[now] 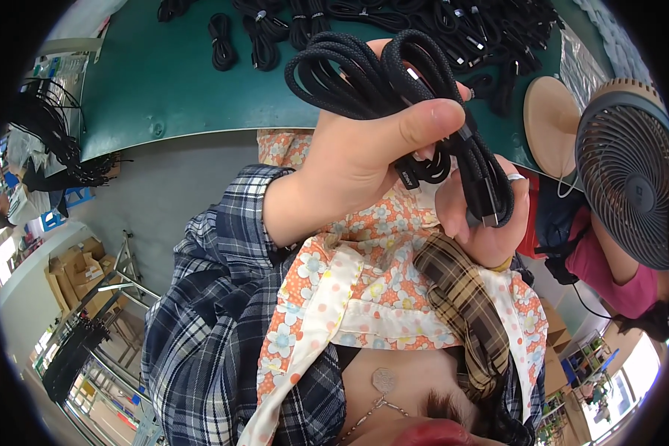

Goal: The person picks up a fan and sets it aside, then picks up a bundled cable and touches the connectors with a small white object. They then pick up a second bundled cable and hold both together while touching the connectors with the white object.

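Observation:
My left hand [372,145] reaches in from the left in a plaid sleeve, raised in front of the table. It is closed around a coiled black braided cable [334,74], with the thumb pressed across the loops. The bundle is folded into long loops; a metal plug [490,221] shows at its lower right end, and a small black connector piece [407,177] hangs under the left hand. My right hand [516,204] is lower and to the right, curled about the bundle's lower end. Part of its fingers is hidden behind the cable.
Many coiled black cables [453,30] lie along the far side of the green table [163,89]. A desk fan [635,178] with a round beige base [550,126] stands at the right. Another person's pink sleeve [624,286] is beyond it. More black cables [52,126] hang at the left.

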Available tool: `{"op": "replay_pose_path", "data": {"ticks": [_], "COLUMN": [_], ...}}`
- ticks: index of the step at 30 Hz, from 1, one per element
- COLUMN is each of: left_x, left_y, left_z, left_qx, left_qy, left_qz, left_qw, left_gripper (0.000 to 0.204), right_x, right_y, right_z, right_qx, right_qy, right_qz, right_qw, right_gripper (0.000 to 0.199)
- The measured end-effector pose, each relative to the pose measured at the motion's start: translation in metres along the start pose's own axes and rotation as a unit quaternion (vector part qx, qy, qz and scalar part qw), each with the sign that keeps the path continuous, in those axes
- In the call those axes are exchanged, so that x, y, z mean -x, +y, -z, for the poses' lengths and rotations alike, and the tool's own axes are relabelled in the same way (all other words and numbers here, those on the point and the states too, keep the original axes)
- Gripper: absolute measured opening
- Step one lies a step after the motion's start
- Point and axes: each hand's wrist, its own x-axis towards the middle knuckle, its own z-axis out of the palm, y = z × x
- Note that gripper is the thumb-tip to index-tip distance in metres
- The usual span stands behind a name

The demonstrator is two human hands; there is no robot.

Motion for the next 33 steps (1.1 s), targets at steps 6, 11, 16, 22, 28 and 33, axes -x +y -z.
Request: {"op": "replay_pose_path", "data": {"ticks": [6, 11, 16, 22, 28, 33], "left_x": [0.002, 0.002, 0.001, -0.004, -0.001, 0.000], "left_y": [-0.001, 0.000, 0.000, -0.002, -0.004, -0.003], "left_z": [0.000, 0.001, 0.001, -0.005, -0.011, -0.007], "left_qx": [0.004, 0.010, -0.037, 0.182, 0.230, 0.177], "left_qy": [0.007, 0.012, 0.020, -0.037, -0.030, -0.091], "left_qz": [-0.008, -0.004, -0.006, 0.045, 0.068, 0.069], "left_qw": [1.000, 1.000, 0.999, 0.982, 0.970, 0.978], "left_gripper": [0.039, 0.036, 0.037, 0.024, 0.029, 0.031], "right_x": [-0.001, -0.004, -0.004, -0.005, -0.008, -0.002], "right_y": [0.002, 0.003, 0.000, 0.005, 0.002, 0.002], "right_z": [0.004, 0.011, 0.001, 0.012, 0.014, 0.000], "right_qx": [0.021, -0.015, 0.025, -0.009, -0.047, 0.034], "right_qy": [-0.033, -0.061, -0.001, -0.025, 0.031, 0.136], "right_qz": [0.008, -0.008, -0.032, 0.078, 0.131, 0.045], "right_qw": [0.999, 0.998, 0.999, 0.997, 0.990, 0.989], "right_gripper": [0.060, 0.059, 0.057, 0.047, 0.041, 0.041]}}
